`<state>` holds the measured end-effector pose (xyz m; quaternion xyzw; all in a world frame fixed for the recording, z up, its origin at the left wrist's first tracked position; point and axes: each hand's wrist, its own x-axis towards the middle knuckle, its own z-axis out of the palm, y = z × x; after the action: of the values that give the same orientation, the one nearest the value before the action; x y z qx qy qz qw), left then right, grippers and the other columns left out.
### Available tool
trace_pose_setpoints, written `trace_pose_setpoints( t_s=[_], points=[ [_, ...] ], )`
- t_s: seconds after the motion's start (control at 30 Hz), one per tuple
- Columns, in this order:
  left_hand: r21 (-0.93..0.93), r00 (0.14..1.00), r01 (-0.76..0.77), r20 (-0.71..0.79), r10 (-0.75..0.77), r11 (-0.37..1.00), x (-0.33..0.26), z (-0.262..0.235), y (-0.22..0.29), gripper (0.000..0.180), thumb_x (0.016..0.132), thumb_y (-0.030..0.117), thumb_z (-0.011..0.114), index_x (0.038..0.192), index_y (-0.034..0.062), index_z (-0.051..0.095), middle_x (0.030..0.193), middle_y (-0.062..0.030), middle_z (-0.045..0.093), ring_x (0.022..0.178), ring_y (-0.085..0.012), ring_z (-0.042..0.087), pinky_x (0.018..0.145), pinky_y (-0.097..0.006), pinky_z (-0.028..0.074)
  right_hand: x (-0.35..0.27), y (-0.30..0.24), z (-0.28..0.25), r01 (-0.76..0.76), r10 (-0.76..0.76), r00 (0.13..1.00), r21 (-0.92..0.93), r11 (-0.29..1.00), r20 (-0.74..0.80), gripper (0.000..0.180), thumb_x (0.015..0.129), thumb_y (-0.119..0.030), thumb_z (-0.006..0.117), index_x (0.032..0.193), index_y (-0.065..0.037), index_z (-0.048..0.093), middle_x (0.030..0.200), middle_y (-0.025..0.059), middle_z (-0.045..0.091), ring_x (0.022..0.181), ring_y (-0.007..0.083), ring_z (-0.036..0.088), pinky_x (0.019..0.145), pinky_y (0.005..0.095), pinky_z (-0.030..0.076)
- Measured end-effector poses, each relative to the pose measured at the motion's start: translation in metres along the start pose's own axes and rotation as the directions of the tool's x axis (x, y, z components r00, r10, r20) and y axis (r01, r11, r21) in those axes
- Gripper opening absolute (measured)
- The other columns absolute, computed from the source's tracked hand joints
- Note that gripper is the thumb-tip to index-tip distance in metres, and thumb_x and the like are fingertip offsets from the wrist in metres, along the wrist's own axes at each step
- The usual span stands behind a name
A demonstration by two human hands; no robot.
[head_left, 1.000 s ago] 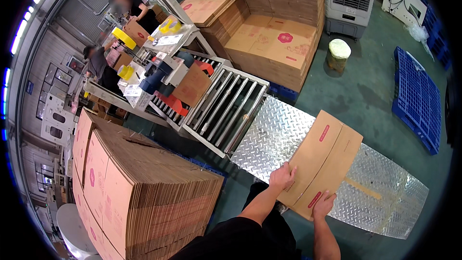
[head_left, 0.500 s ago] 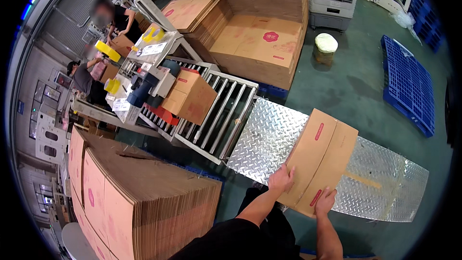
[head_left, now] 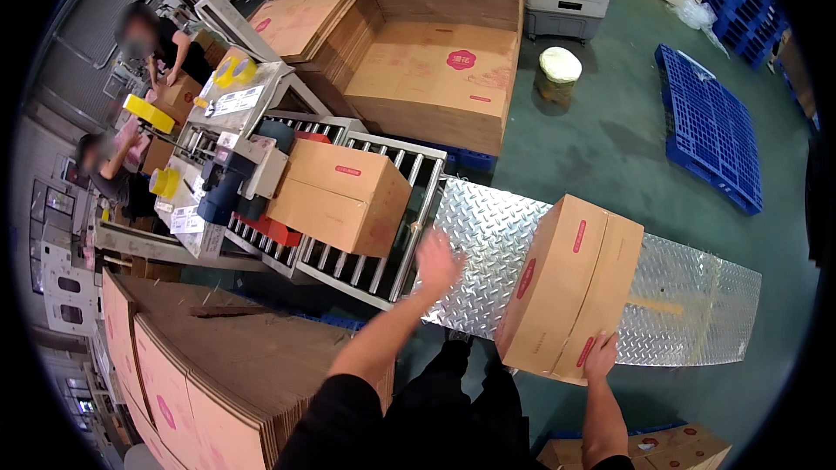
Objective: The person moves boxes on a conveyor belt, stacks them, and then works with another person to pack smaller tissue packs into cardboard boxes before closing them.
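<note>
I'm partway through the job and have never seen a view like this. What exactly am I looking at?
There is no robot: a fisheye camera worn on someone's head looks down, so straight edges bend toward the rim. The bare hands are the wearer's. The right hand touches the near end of a cardboard box, which lies across a patterned metal plate. The left hand, blurred, is off the box and holds nothing. Left of the plate, a second box sits on a roller conveyor.
</note>
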<state>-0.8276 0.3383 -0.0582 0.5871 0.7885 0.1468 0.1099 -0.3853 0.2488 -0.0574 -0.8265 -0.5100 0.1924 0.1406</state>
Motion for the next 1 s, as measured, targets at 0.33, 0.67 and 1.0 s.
trace_pose_setpoints(
  t_s=[0.33,0.67,1.0],
  points=[
    [0.384,0.968,0.215,0.040,-0.249,0.898,0.124,-0.070,-0.052,0.092,0.083,0.052,0.060,0.150,0.0046,0.019,0.156,-0.0240,0.012,0.143,-0.0451,0.011,0.104,-0.073,0.014,-0.002,-0.010,0.001,-0.048,0.048,0.998,-0.009,0.999,0.044,0.044,0.100,-0.040,0.037,0.113,0.000,0.050,0.089,0.0286,0.063,0.084,0.0488,0.060,0.071,0.0538,0.044],
    [0.114,0.623,-0.758,0.417,0.662,0.642,-0.064,-0.056,-0.005,0.067,0.081,0.039,0.065,0.136,0.0056,0.046,0.150,-0.0215,0.031,0.138,-0.0421,0.027,0.101,-0.072,0.023,0.006,0.000,0.007,-0.121,0.127,0.987,-0.067,0.990,0.102,0.042,0.097,-0.040,0.040,0.112,-0.002,0.045,0.082,0.0272,0.064,0.079,0.0474,0.062,0.069,0.0555,0.047],
    [-0.171,0.914,0.314,0.323,-0.248,0.934,-0.012,-0.029,-0.056,0.073,0.088,0.061,0.051,0.122,-0.0038,0.053,0.110,-0.0285,0.063,0.105,-0.0443,0.060,0.088,-0.048,0.047,-0.003,-0.005,-0.012,-0.246,0.239,0.952,0.016,0.969,0.189,0.053,0.096,-0.045,0.041,0.123,0.000,0.042,0.086,0.0304,0.065,0.084,0.0470,0.063,0.076,0.0539,0.050]
  ],
)
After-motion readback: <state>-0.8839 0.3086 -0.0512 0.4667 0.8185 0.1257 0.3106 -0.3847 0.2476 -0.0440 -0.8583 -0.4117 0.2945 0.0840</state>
